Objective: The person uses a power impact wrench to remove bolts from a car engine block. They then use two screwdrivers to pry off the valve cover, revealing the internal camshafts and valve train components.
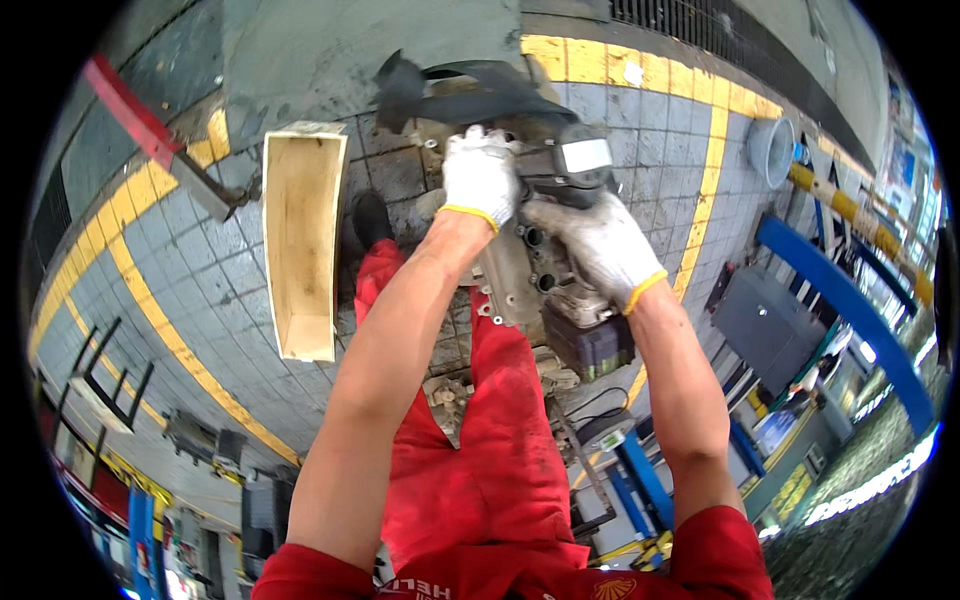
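Below me stands a dirty metal engine assembly (510,285) with round ports and bolt holes. My left hand (480,175), in a white knit glove with a yellow cuff, is closed over its upper part, fingers curled. What those fingers hold is hidden. At the assembly's right side, my right hand (605,245), gloved alike, is closed against the lower edge of a black plastic unit (545,165) with a white label; its fingertips are partly out of sight. A curved black plastic cover (480,100) lies across the far end, slightly blurred.
A long open wooden box (302,245) sits left of my shoe (372,218). Near my right leg stands a dark box-shaped part (590,345). Farther right are a clear bucket (770,150), a grey cabinet (770,325) and a blue beam (845,315). A red metal arm (130,110) reaches in far left.
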`<state>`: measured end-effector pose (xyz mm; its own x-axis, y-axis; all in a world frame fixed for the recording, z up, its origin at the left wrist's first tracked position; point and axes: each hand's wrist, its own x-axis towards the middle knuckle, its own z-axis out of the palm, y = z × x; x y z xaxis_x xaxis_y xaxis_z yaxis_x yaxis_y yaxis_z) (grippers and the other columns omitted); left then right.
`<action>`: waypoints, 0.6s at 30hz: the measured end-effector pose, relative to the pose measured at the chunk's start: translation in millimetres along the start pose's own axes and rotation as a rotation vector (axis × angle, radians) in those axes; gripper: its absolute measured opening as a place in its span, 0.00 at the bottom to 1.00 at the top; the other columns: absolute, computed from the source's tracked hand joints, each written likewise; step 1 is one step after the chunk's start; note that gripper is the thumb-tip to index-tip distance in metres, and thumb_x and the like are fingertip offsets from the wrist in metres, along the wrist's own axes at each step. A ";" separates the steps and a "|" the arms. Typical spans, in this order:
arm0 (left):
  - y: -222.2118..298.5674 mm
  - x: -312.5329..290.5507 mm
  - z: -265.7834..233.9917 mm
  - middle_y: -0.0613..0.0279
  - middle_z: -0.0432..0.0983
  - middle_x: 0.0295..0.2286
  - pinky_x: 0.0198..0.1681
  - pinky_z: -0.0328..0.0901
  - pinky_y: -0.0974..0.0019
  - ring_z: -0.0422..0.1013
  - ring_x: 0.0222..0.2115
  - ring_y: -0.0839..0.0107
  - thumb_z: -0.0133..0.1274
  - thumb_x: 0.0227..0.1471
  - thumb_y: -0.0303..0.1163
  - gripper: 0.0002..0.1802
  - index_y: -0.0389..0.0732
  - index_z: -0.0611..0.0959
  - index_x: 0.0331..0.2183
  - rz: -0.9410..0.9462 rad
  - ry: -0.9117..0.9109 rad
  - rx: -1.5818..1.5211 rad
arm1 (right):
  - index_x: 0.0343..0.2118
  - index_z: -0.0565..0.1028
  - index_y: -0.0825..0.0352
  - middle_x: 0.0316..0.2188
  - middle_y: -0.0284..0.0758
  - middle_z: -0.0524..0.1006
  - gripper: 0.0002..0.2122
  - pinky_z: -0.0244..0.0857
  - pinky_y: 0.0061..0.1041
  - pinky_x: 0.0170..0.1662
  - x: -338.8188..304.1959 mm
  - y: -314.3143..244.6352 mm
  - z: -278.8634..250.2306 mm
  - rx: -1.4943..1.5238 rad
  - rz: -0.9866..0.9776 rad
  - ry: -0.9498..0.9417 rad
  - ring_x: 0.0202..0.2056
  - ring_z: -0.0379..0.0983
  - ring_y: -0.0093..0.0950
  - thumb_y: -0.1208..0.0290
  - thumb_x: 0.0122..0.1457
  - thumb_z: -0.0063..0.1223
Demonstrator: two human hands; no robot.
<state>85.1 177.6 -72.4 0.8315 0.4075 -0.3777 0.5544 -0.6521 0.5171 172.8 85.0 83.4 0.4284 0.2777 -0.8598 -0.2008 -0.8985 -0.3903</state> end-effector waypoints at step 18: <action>16.6 24.2 -3.3 0.49 0.84 0.43 0.52 0.72 0.45 0.78 0.46 0.45 0.58 0.62 0.49 0.22 0.43 0.84 0.49 0.260 -0.204 0.386 | 0.62 0.72 0.68 0.41 0.53 0.82 0.42 0.82 0.42 0.43 -104.0 119.3 -0.3 -0.169 -0.135 0.384 0.39 0.85 0.49 0.44 0.50 0.75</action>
<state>114.5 178.7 -70.4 0.8950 0.0926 -0.4363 0.2449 -0.9196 0.3071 104.5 -51.2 126.3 0.7437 0.2785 -0.6077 0.0129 -0.9149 -0.4035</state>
